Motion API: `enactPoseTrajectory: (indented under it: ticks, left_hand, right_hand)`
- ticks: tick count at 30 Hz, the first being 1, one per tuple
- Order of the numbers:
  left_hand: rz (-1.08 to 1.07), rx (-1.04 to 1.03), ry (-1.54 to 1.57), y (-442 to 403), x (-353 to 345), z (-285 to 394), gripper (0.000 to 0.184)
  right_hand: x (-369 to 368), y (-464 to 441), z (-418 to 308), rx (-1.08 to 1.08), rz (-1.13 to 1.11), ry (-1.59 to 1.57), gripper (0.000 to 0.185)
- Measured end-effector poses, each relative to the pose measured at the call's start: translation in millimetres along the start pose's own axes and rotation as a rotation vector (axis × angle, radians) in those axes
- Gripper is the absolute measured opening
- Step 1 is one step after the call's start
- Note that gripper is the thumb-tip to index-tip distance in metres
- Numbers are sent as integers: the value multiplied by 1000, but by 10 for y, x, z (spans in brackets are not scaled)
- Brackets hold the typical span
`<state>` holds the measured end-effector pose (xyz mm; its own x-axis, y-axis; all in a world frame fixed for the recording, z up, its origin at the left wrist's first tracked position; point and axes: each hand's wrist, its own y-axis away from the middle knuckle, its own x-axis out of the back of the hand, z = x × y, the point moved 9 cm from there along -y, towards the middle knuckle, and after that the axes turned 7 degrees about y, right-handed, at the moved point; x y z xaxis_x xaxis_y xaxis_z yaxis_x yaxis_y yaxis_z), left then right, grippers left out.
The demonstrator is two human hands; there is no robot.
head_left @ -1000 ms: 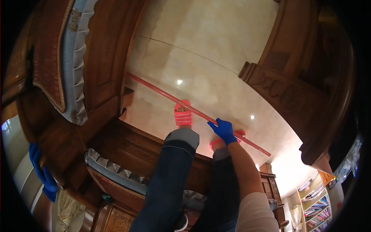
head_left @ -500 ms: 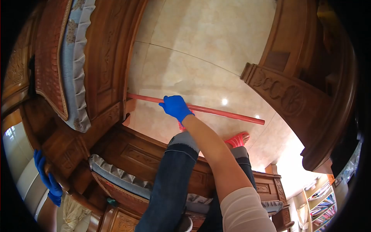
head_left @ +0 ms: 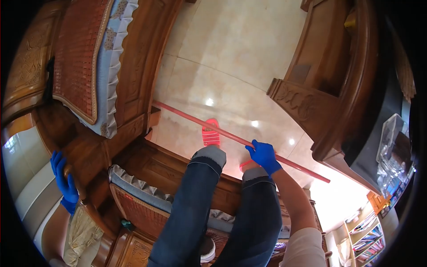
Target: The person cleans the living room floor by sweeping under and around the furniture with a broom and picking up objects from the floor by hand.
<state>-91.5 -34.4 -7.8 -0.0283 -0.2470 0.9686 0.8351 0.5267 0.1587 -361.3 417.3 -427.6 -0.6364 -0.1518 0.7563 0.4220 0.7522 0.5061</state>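
- Red pole [head_left: 231, 135]: long, slim and straight, slanting over the pale tiled floor [head_left: 227, 44]; one end drops from sight at the base of the carved sofa [head_left: 138, 62], the free end points away from it.
- Right hand [head_left: 263, 156], blue-gloved: fingers curled round the pole, on the half farther from the sofa.
- Left hand [head_left: 66, 184], likewise gloved: fingers extended and slightly parted against a wooden rail [head_left: 91, 211] past the sofa's near corner.
- Pink slippers [head_left: 211, 137], worn: the one nearer the sofa is crossed by the pole; the farther one is partly hidden by the right hand.
- Woven mat [head_left: 80, 66]: reddish, tan-edged, on the sofa, over a blue frilled cushion [head_left: 111, 58].
- Second seat [head_left: 162, 167]: carved wood, at an angle to the sofa, behind the denim-clad legs [head_left: 191, 200].
- Wooden table [head_left: 298, 100]: carved, facing the sofa across the floor.
- Clear plastic container [head_left: 387, 169]: beyond the table from the sofa; contents indistinct.
- Bookshelf [head_left: 351, 247]: well apart from the sofa, its shelves holding rows of books [head_left: 367, 240].
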Motion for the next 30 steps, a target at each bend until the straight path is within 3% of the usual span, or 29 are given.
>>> enactPoseTrajectory:
  ticks: [3,5,9,10,14,16,19,21,30]
  left_hand:
    - [-14,-3,-17,-16,22,19,42]
    - [-13,7,-48,-26,26,51,40]
    - [-14,-7,-35,-40,46,105,38]
    - [-13,-21,-43,-49,50,127,37]
    - [14,-26,-40,-51,69,139,36]
    - [18,-17,-52,-58,79,141,35]
    - [8,-5,-60,-58,91,152,35]
    - [20,-7,-52,-89,91,168,35]
    - [-22,0,-71,-113,66,131,38]
  right_hand:
    - [175,322,202,-121,-64,-51,34]
    - [331,528,488,-142,55,-13,30]
    - [817,1168,1151,-122,87,213,25]
    - [874,1398,1390,-127,78,264,33]
    - [1339,2470,1972,-321,-109,362,30]
    - [1547,2913,1935,-276,-64,360,27]
    - [1553,3075,1705,-334,-74,106,23]
    - [1378,2823,1507,-344,-42,47,24]
    - [-91,190,108,-225,76,-112,34]
